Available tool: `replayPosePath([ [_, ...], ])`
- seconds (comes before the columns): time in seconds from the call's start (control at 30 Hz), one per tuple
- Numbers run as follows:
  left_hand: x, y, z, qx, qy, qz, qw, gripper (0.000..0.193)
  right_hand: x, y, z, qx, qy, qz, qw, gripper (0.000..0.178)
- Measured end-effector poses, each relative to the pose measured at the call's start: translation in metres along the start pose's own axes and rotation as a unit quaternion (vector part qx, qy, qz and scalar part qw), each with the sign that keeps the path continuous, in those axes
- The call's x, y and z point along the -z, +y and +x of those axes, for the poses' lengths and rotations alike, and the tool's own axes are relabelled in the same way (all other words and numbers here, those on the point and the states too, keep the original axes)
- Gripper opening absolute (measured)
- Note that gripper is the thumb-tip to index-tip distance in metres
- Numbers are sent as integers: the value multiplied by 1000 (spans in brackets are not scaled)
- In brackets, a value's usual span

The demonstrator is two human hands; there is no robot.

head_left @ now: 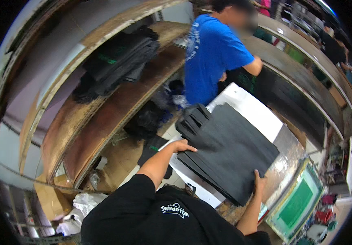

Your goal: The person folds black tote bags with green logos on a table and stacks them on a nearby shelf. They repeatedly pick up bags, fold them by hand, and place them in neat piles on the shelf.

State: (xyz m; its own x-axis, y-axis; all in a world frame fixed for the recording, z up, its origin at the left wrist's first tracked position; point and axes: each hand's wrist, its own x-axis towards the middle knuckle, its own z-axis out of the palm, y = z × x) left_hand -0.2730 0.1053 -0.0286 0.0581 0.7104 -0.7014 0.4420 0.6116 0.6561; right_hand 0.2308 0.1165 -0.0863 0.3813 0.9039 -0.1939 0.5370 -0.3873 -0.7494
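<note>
- Black bags (235, 149) lie stacked on the bench (289, 143).
- Left hand (183, 145), half-curled, grips their left edge; right hand (260, 182), likewise, their right edge.
- Probably squaring up; next calls for even pressure.

Blue-shirted co-worker (212, 57) with blurred face (244, 18), surface (289, 149) partly hidden under black bags (239, 149), black-shirted torso (155, 220) cut by lower edge, distant person (332, 49) too small for detail

Workshop with green printing screen (295, 204)

Left grip (183, 145), right grip (259, 183) on black bag stack (237, 143) — green-panelled frame (295, 204) nearby.
</note>
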Motion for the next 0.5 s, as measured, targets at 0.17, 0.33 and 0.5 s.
replayPosePath([
  [0.17,-7,-20,10,-57,-44,-56,996,100,20,-38,-5,-95,-28,58,993,87],
  [0.33,-9,-5,10,28,-45,-71,996,86,27,-13,9,-125,-134,169,969,80],
  [0.5,-14,-7,10,11,-21,-75,997,81,38,-25,-10,-132,-171,267,939,85],
])
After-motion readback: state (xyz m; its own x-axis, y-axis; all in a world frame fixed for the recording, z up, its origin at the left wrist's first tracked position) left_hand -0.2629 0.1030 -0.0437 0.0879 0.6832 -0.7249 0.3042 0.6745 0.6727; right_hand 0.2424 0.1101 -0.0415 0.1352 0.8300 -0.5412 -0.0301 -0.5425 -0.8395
